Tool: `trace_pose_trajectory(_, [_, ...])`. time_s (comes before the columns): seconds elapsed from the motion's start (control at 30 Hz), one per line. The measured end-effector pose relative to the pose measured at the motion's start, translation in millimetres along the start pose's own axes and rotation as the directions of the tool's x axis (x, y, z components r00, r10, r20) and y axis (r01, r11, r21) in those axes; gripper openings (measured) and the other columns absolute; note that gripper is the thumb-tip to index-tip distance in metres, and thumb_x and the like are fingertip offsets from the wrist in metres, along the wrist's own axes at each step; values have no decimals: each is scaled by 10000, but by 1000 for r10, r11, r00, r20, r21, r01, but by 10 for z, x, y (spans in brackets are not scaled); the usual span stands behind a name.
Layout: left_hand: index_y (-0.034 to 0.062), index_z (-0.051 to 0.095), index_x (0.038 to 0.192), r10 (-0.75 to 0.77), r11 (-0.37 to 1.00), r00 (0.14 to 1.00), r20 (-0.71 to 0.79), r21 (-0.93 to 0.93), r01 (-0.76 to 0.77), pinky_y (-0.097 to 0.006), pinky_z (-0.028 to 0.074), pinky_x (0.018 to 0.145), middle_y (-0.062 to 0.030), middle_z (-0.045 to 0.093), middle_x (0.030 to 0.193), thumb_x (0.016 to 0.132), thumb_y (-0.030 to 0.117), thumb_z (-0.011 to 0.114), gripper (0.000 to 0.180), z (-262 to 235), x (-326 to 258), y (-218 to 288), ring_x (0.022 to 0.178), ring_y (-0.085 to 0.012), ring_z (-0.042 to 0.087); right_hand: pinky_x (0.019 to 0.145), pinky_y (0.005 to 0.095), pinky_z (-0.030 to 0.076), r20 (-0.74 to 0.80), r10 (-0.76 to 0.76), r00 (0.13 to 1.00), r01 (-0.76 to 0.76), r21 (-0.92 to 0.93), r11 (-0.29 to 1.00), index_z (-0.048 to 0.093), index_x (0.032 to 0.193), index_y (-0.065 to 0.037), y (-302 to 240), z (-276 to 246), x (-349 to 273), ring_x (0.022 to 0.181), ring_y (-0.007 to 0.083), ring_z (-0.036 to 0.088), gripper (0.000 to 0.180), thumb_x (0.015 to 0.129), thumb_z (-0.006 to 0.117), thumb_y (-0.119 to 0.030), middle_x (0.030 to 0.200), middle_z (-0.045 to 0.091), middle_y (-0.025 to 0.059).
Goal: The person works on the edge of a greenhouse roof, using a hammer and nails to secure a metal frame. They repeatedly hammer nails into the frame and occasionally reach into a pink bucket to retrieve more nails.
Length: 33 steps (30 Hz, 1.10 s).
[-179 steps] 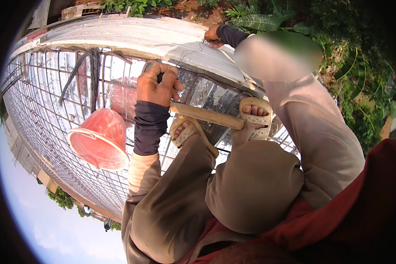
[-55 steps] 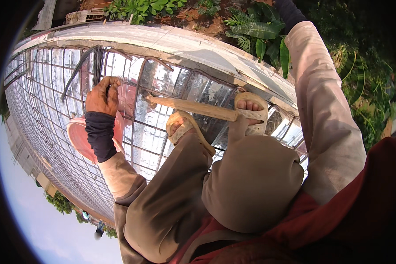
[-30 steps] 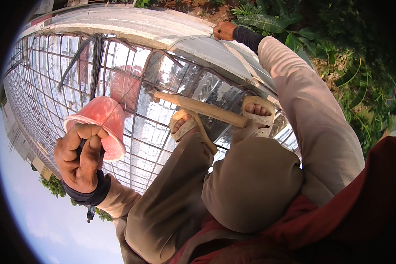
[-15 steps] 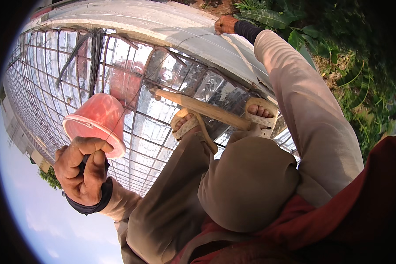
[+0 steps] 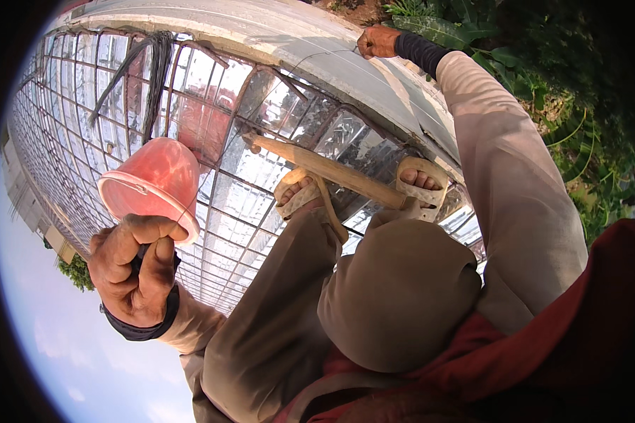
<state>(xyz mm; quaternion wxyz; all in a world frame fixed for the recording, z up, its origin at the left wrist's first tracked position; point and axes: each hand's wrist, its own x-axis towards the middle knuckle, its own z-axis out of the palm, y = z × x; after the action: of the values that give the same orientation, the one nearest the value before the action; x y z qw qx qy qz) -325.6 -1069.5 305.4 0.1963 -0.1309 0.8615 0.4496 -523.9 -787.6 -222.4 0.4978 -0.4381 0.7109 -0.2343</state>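
A thin dark wire (image 5: pixel 319 53) stretches between my two hands in a long slack curve. My left hand (image 5: pixel 135 271), at the lower left, is closed with thumb and forefinger pinching its near end. Far off at the upper right, my right hand (image 5: pixel 378 42) is closed round the other end, with the arm reaching out over a concrete ledge. Just beyond the left fingers, a pinkish-red plastic bucket (image 5: pixel 161 173) sits tilted in view on a grid of steel bars (image 5: pixel 250 204). The fingers partly cover its rim.
A wooden-handled tool (image 5: pixel 331 171) lies across the bars by my sandalled feet (image 5: pixel 420 180). A bundle of dark wires (image 5: pixel 156 84) hangs over the grid. Along the far side runs the concrete ledge (image 5: pixel 261 28); leafy plants (image 5: pixel 571 134) grow beyond it at right.
My right hand has moved a little to the right, away from the left. The left hand keeps its pinch in nearly the same place; the view has shifted slightly.
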Motion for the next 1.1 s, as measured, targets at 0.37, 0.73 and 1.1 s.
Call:
trace_pose_trajectory(0.37, [-42,689,903,6,1000,1000,2,22,-6,-223,424,549,-66,677,703,874,-8,586,112,-5,21,35,563,-89,587,742,427,528,-85,59,995,-61,-27,998,717,852,-79,-11,15,24,809,273,693,50,859,668,-83,847,734,86])
trace_pose_trajectory(0.73, [-38,689,904,41,999,999,14,12,-41,-226,430,552,-66,673,693,874,-10,580,116,8,42,1,562,-97,600,702,443,533,-80,93,992,-108,-208,972,727,864,-95,-149,-144,93,795,295,704,54,861,700,-141,832,737,93])
trace_pose_trajectory(1.1, [-40,683,887,72,996,997,42,44,-74,-221,427,547,-57,669,686,873,-5,584,106,22,53,22,553,-95,592,687,455,517,5,26,1000,-24,-259,966,678,834,-60,-253,-282,-22,747,284,664,111,909,597,-73,783,690,105])
